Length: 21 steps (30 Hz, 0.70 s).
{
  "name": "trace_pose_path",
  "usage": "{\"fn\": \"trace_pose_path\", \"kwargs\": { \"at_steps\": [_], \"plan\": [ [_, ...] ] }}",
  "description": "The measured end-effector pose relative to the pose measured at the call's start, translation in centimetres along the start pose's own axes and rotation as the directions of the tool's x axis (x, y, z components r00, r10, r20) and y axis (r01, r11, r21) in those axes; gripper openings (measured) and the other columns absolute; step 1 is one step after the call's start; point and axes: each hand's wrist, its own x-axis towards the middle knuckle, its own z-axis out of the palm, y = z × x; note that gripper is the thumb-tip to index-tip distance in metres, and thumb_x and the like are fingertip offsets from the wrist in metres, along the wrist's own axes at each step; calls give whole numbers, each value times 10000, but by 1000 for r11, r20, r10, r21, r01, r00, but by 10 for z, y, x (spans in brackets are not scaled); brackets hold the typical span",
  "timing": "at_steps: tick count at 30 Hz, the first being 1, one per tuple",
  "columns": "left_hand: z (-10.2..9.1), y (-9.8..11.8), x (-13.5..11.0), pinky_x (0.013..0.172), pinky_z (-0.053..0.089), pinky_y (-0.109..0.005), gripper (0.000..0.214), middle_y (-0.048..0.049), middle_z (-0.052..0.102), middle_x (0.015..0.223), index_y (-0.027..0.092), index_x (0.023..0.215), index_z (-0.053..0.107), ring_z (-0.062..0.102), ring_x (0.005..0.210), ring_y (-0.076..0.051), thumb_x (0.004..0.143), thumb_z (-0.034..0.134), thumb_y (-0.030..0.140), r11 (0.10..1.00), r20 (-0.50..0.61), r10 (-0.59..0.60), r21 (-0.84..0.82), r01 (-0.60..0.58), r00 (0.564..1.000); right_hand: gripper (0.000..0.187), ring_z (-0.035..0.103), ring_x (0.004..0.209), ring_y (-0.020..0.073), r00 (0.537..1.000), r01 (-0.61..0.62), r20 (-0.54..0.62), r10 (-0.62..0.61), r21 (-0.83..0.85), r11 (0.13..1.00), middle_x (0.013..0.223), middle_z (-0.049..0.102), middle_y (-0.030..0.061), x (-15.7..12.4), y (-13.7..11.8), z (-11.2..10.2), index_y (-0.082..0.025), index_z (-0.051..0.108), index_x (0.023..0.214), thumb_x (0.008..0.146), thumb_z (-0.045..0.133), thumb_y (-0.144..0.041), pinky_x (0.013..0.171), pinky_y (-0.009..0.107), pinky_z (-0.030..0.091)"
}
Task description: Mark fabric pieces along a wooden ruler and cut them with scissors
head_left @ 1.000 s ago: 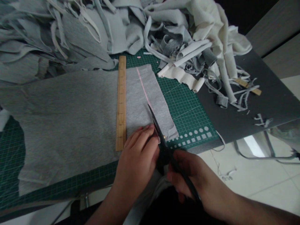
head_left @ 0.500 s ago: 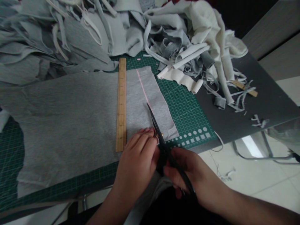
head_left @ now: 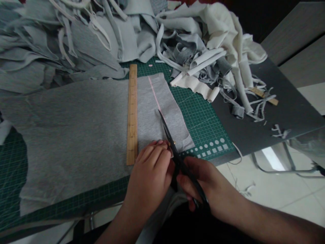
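A long piece of grey knit fabric (head_left: 76, 135) lies across the green cutting mat (head_left: 203, 118). Toward its right end runs a pink chalk line (head_left: 154, 93). My right hand (head_left: 205, 184) is closed around the handles of black scissors (head_left: 174, 149), whose blades lie along that line at the near part of the fabric, tips pointing away from me. Just left of the blades, my left hand (head_left: 151, 169) has its fingers curled together on the fabric's near edge; the thumb is mostly hidden. A wooden ruler (head_left: 132, 115) rests on the fabric beyond my left hand.
Grey fabric pieces (head_left: 83, 40) are heaped along the back. Cream fabric (head_left: 223, 30) and rolled strips (head_left: 207, 61) lie at the back right. Another wooden ruler (head_left: 264, 96) pokes out among scraps on the dark table (head_left: 286, 101). A metal-framed chair (head_left: 274, 159) stands at right.
My right hand and the scissor handles have shifted slightly left and up. The blades have moved a little along the pink line. My left hand stays nearly in place.
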Motion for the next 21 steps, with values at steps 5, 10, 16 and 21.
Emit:
{"fn": "trace_pose_path", "kwargs": {
  "at_steps": [5, 10, 16, 21],
  "plan": [
    [-1, 1, 1, 998, 623, -522, 197, -111, 776, 1071, 150, 1001, 664, 729, 1079, -320, 880, 547, 47, 1000, -1, -2, 11, 2, 1000, 354, 530, 475, 90, 1000, -11, 12, 11, 25, 1000, 641, 562, -55, 2, -6, 0, -204, 536, 815, 779, 799, -438, 443, 201, 419],
    [-3, 1, 3, 1002, 619, -522, 168, -109, 780, 1054, 164, 965, 664, 736, 1060, -317, 885, 543, 80, 1000, 21, 0, 12, 0, 1000, 429, 523, 514, 94, 1000, 18, 3, -18, 1, 1000, 643, 561, -39, 4, -12, -2, -202, 531, 772, 742, 832, -505, 456, 204, 407],
    [-4, 1, 2, 1009, 613, -522, 209, -111, 778, 1067, 155, 982, 671, 729, 1070, -316, 858, 539, 48, 1000, 18, -3, -1, 3, 1000, 250, 498, 535, 81, 997, 62, -33, -66, -116, 991, 679, 553, -38, 6, -6, -5, -195, 568, 817, 851, 738, -376, 469, 198, 392],
    [-3, 1, 3, 1010, 613, -512, 221, -110, 778, 1071, 149, 1008, 668, 726, 1060, -303, 864, 531, 53, 1000, 7, 5, -1, -5, 1000, 196, 484, 500, 77, 999, 32, -2, -32, -60, 998, 657, 519, -55, 8, -6, -6, -196, 561, 818, 842, 715, -316, 446, 203, 374]
  ]
}}
